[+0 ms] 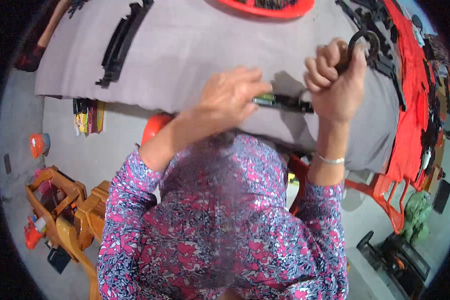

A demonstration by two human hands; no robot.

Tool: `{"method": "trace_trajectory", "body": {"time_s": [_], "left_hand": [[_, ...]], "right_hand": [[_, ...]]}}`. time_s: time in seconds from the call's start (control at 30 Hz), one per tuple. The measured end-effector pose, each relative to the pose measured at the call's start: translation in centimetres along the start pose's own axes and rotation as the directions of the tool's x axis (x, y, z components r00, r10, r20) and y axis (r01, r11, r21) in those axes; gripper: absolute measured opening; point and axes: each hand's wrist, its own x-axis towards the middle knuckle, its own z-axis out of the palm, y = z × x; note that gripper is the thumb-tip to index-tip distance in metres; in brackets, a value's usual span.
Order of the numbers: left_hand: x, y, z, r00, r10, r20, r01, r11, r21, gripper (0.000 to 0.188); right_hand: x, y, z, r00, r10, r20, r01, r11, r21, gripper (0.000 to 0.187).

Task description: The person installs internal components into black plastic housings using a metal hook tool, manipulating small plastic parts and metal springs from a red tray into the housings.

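My left hand point(230, 95) is smeared by motion over the table near its front edge. Its fingers are at the left end of a dark strip-shaped bundle point(290, 103) with a bright green part point(265, 99); whether they grip it cannot be seen. To the right, my right hand point(335, 75) is raised above the table with its fingers curled closed. A black ring-shaped piece point(354, 41) sits around its thumb, like a handle loop, and the rest of it is hidden in the fist.
A grey cloth covers the table point(175, 55). Black strips point(122, 42) lie at the left, more dark pieces point(380, 55) at the right. A red tray point(265, 11) with dark contents stands at the far edge. Red cloth point(410, 100) and a red chair point(390, 200) are at the right.
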Motion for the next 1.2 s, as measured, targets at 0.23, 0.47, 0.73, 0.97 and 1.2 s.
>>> {"method": "trace_trajectory", "body": {"time_s": [0.23,0.47,0.73,0.97,1.2], "left_hand": [[-0.3,0.1,0.3,0.981,-0.035,0.189,0.043,0.998,-0.043,0.039],[-0.1,0.5,-0.2,0.980,-0.023,0.198,0.032,0.999,-0.043,0.041],[0.2,0.2,-0.1,0.984,0.001,0.176,0.004,1.000,-0.026,0.042],[0.2,0.4,0.2,0.989,0.008,0.145,-0.012,1.000,0.025,0.025],[-0.2,0.5,0.3,0.989,0.005,0.151,-0.004,1.000,-0.004,0.042]], "right_hand": [[3.2,-1.6,-8.4,0.968,0.131,-0.212,-0.249,0.496,-0.832,0.038],[5.7,-3.0,-7.7,0.994,0.082,0.066,0.091,-0.345,-0.934,0.033],[17.4,0.5,-3.3,0.887,-0.154,0.434,0.423,-0.102,-0.900,0.024],[21.6,2.2,-2.8,0.815,0.048,0.577,0.570,-0.240,-0.786,0.033],[22.0,1.7,-1.4,0.866,0.169,0.471,0.495,-0.149,-0.856,0.025]]}}
